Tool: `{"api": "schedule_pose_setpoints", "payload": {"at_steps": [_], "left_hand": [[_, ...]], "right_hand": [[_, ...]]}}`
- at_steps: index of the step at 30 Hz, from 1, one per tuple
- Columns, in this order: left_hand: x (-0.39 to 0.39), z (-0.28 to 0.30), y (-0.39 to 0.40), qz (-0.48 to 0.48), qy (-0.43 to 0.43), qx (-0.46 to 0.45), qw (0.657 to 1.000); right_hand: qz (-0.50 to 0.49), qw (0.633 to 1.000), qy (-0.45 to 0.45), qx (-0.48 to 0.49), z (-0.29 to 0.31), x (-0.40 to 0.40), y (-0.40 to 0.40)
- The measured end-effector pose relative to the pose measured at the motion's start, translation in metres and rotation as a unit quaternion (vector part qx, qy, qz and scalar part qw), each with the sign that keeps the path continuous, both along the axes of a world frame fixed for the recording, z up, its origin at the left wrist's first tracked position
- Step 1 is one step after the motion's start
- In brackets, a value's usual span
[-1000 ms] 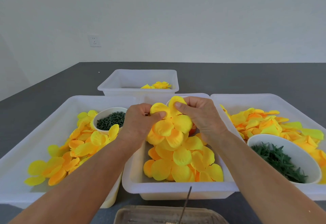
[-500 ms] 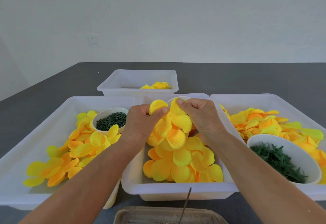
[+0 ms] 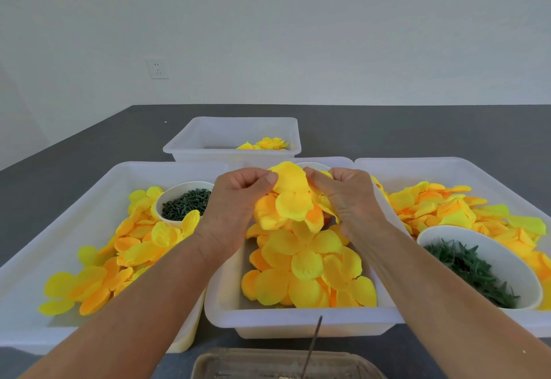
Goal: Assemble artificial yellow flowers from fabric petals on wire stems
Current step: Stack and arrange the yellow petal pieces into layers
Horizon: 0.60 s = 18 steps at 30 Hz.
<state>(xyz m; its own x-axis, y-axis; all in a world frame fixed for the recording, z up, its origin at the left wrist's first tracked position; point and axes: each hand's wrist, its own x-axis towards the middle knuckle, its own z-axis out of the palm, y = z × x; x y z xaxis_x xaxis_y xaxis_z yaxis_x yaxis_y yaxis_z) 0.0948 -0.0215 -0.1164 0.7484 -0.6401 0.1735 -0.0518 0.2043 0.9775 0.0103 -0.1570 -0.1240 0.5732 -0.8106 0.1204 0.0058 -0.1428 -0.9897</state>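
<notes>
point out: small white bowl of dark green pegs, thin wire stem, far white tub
small white bowl of dark green pegs [image 3: 167,199], head view, left rim
thin wire stem [image 3: 315,338], head view, mid-shaft
far white plastic tub [image 3: 208,135], head view, inner wall

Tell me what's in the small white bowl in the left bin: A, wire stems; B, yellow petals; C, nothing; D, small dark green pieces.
D: the small white bowl at the back of the left bin holds a heap of small dark green pieces, with loose yellow petals lying around it.
</notes>
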Motion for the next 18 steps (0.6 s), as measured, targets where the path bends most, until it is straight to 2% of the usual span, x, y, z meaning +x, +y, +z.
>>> {"api": "schedule_pose_setpoints", "payload": {"at_steps": [6,8,10,12,14,16,18], "left_hand": [[0.003,-0.005,-0.003,0.140,-0.139,0.102,0.975],[0.006,-0.007,-0.003,0.191,-0.182,0.142,0.954],[0.008,-0.009,-0.004,0.223,-0.206,0.161,0.939],[0.008,-0.009,-0.004,0.211,-0.203,0.155,0.943],[0.005,-0.008,-0.005,0.170,-0.181,0.135,0.959],[0.003,-0.006,-0.004,0.134,-0.162,0.110,0.971],[0.001,-0.005,-0.003,0.107,-0.150,0.091,0.979]], "right_hand": [[-0.028,0.976,0.091,-0.197,-0.004,0.002,0.001],[-0.065,0.952,0.072,-0.292,-0.002,-0.001,0.006],[-0.064,0.919,-0.007,-0.389,0.000,-0.003,0.014],[0.044,0.913,-0.050,-0.402,0.001,-0.005,0.024],[0.129,0.913,-0.005,-0.388,0.000,-0.004,0.030],[0.136,0.921,0.035,-0.364,-0.001,-0.003,0.029],[0.126,0.939,0.022,-0.320,-0.001,-0.003,0.027]]}}
